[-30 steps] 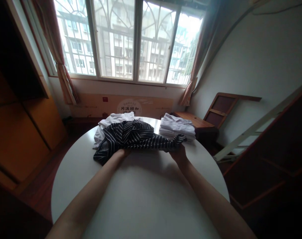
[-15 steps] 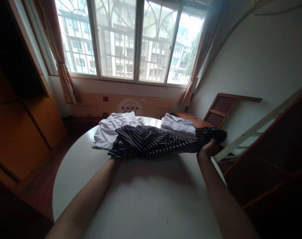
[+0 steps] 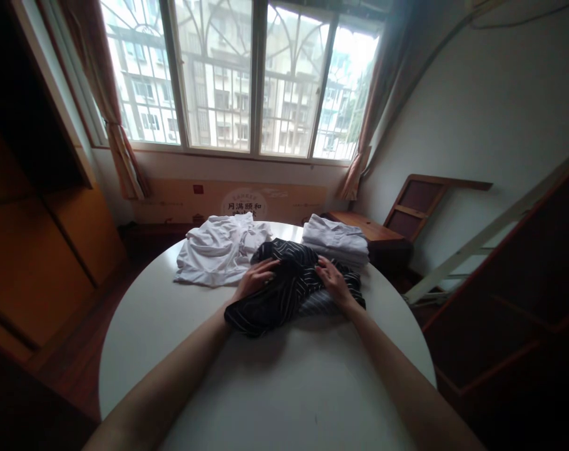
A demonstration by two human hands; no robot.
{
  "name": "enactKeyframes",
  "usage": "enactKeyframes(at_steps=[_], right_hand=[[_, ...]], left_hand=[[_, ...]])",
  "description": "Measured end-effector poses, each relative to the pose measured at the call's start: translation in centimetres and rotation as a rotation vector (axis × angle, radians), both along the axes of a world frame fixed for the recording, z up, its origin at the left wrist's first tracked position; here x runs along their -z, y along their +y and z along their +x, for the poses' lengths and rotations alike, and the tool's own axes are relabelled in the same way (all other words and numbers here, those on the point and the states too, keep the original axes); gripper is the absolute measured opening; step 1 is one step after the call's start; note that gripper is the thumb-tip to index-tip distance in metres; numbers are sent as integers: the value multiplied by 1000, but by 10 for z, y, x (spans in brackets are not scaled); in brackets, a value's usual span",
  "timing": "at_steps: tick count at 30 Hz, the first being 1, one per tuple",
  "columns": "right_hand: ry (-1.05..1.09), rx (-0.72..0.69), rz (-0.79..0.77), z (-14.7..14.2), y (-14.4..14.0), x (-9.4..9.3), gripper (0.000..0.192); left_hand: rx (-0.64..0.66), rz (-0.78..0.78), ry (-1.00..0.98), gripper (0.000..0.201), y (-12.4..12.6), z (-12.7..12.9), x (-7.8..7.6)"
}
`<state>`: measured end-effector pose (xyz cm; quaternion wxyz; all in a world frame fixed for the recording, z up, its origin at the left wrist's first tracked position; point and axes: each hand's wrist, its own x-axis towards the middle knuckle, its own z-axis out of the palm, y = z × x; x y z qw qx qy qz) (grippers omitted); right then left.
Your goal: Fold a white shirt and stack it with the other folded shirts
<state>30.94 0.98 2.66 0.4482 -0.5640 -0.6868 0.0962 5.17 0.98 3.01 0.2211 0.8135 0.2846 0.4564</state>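
The person's left grip (image 3: 256, 279) is a bare hand with slender fingers (image 3: 266, 267), running through a narrow left wrist (image 3: 232, 305) into a bare left forearm (image 3: 181, 360) that widens steadily towards the lower edge of the view. The right grip (image 3: 333, 280) has much the same build — a bare hand, slim fingers, a narrow right wrist (image 3: 353, 307) — and the right forearm (image 3: 392, 363), likewise bare, broadens in a long, smooth taper. Finer markings are too small and dim to tell.
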Motion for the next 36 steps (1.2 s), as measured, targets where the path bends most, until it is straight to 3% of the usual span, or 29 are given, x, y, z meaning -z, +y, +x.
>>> enactKeyframes(at_steps=[2,7,11,15,19,23,27,33,36], right_hand=[[-160,-54,-97,-14,0,7,41],[-193,-22,-185,-22,-5,1,42],[-297,-17,-292,-20,-9,-5,36],[-468,-15,-344,-21,-7,-4,23],[-576,0,-367,-21,-5,-2,21],[-586,30,-366,-21,-5,-2,24],[-583,77,-362,-23,-6,-2,27],[-593,211,-462,-39,-9,-2,33],[-587,278,-400,-46,-14,0,42]], left_hand=[[90,110,275,14,-8,22,9],[134,160,414,14,-35,60,24],[-37,278,335,24,-45,59,20],[-298,408,117,22,-38,48,14],[-475,326,90,50,-23,42,16],[-405,158,251,37,-8,40,22],[-257,115,400,15,-5,39,20],[-146,48,507,13,-28,50,15],[-100,30,538,16,-42,59,15]])
